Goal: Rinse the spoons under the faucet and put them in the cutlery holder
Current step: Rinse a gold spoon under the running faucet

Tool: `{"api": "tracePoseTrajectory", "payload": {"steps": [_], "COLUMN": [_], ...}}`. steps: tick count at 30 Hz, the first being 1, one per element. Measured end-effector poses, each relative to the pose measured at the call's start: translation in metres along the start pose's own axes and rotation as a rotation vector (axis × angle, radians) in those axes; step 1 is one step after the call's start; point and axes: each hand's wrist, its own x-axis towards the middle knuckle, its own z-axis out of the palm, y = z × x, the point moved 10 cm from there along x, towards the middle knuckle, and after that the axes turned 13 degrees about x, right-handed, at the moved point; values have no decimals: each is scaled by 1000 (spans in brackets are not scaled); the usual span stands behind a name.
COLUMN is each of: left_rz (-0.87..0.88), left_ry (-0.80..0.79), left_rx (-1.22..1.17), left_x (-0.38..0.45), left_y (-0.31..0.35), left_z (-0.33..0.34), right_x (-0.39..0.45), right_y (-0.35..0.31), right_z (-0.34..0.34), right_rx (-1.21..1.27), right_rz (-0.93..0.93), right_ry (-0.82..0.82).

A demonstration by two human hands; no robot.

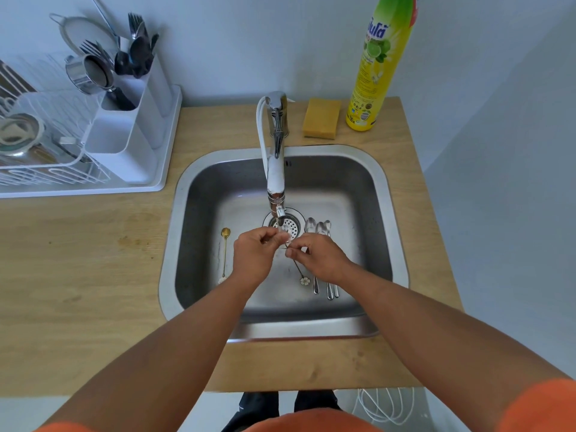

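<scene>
The thin metal spoon with a white flower charm at its handle end (300,273) is hanging in the stream under the chrome faucet (276,169), its bowl up between both hands and its long axis running down and towards the person, flower end nearest the body. The right hand (321,258) is pinching the upper handle, and the left hand (254,257) is pinching the bowl end in curled fingers (274,236). Three plain steel spoons (321,260) are lying just right of the drain on the floor of the stainless sink (280,328), and a gold long-handled spoon (224,254) is lying to the left. The white plastic cutlery holder (124,141) is standing well off to the left on the wooden bench (78,275), so the left hand is judged nearer for the carry.
</scene>
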Motion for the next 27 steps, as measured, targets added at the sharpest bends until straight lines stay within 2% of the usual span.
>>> {"api": "tracePoseTrajectory", "payload": {"steps": [6,13,22,27], "left_rz": [-85,-148,-276,-247], "left_ry": [-9,-96,-62,-18], "left_rx": [-35,-168,-231,-216], "left_x": [-2,-4,-8,-5], "left_y": [-16,-21,-24,-19], "left_z": [3,20,29,24], "right_x": [-1,-3,-7,-5], "right_y": [3,9,-2,-14], "right_z": [0,-6,-8,-9], "right_rx": [52,34,-227,-283], "right_rz": [43,84,-14,-67], "right_ry": [37,127,201,228]}}
